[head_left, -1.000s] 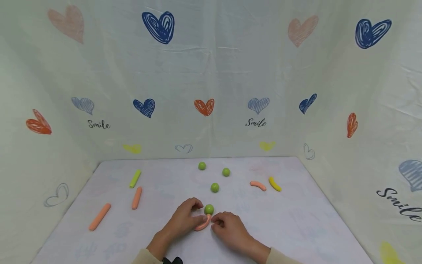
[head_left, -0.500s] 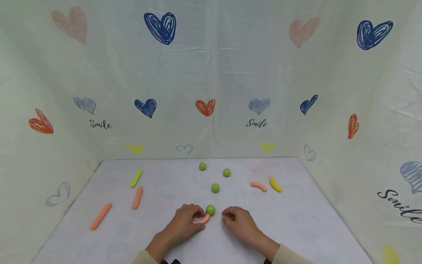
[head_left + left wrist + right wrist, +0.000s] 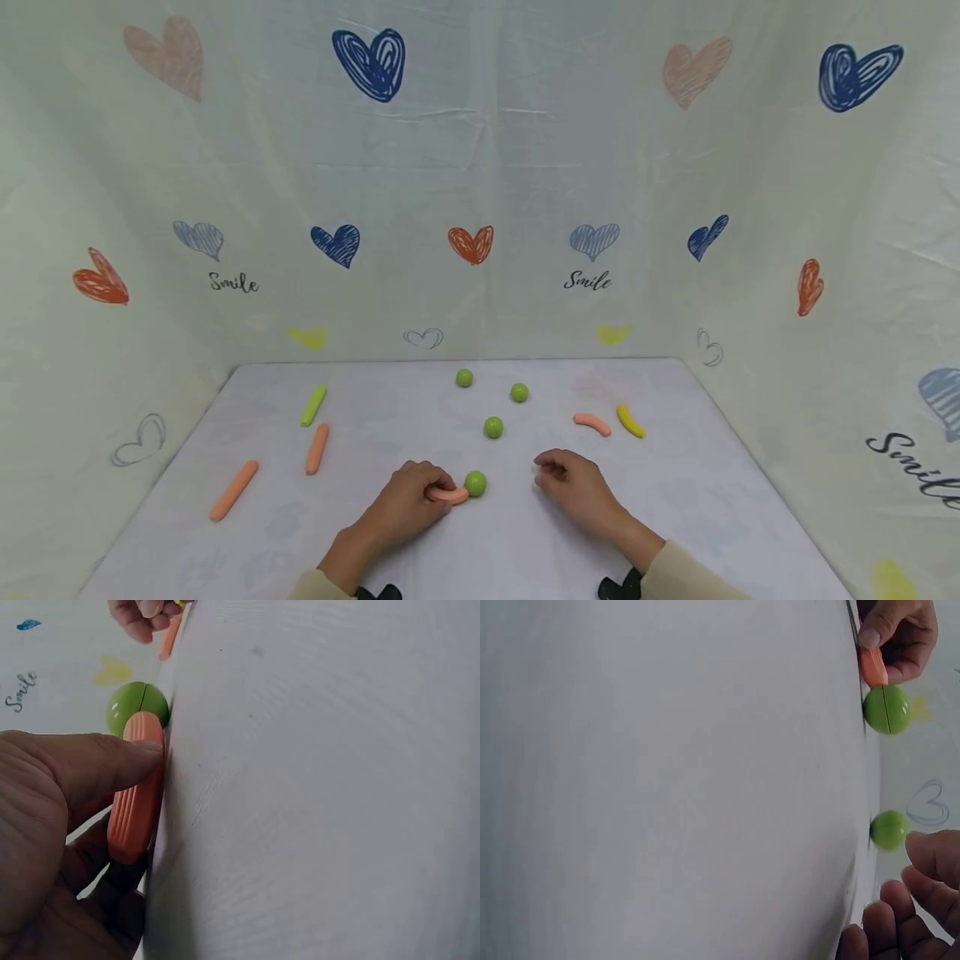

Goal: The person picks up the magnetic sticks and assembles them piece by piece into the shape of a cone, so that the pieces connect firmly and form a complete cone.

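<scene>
My left hand pinches a short, curved, salmon-pink piece low over the table. In the left wrist view the ribs along this piece show, with the thumb laid across it and fingers behind. A glossy green ball with a seam sits right at the far end of the curved piece. To the right, my right hand is apart from everything, its fingers loosely bent around nothing. The right wrist view shows its fingertips near another green ball, which stands further off.
Further back on the white table lie several green balls, among them one in the middle. At right are another curved pink piece and a yellow one. Straight pink sticks and a light green stick lie left.
My left hand has taken hold of the curved piece and turned it from below the ball to the ball's left side. My right hand has drawn away to the right.
</scene>
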Demonstrator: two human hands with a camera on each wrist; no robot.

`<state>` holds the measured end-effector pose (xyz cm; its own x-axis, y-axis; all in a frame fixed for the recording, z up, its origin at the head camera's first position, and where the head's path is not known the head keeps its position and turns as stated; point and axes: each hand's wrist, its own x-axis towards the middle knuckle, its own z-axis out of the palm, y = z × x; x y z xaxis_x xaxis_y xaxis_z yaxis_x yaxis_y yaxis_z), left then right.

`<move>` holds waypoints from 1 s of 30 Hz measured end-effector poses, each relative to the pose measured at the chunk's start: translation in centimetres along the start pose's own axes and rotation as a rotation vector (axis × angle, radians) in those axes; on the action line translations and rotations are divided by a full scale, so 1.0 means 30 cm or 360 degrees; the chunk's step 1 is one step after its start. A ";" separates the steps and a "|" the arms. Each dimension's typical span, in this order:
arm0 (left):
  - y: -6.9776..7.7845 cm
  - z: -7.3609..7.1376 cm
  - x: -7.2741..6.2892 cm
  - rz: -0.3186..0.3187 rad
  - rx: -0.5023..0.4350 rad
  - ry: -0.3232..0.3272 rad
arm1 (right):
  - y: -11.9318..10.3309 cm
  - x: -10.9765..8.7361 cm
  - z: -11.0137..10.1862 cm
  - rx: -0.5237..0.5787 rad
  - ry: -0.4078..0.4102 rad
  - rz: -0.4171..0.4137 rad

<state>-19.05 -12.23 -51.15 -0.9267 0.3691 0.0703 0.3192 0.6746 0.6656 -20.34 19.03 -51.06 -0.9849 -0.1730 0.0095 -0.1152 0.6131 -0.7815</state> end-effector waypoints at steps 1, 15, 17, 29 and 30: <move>-0.002 0.001 0.001 0.0000 -0.0013 -0.0009 | 0.004 0.006 -0.011 0.0004 0.0019 0.0009; -0.011 0.012 0.006 -0.0053 -0.0094 -0.0002 | 0.083 0.126 -0.199 0.0111 0.0313 0.0135; -0.011 0.012 0.005 -0.0054 -0.0103 0.0003 | 0.096 0.138 -0.207 0.0099 0.0309 0.0164; -0.015 0.013 0.006 -0.0048 -0.0114 0.0012 | 0.138 0.161 -0.194 0.0069 0.0341 0.0264; -0.015 0.013 0.006 -0.0050 -0.0115 0.0012 | 0.138 0.159 -0.189 0.0073 0.0340 0.0277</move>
<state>-19.28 -12.21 -51.72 -0.9376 0.3434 0.0540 0.2750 0.6377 0.7195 -26.25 25.12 -50.70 -0.9949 0.1012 0.0002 0.0591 0.5829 -0.8104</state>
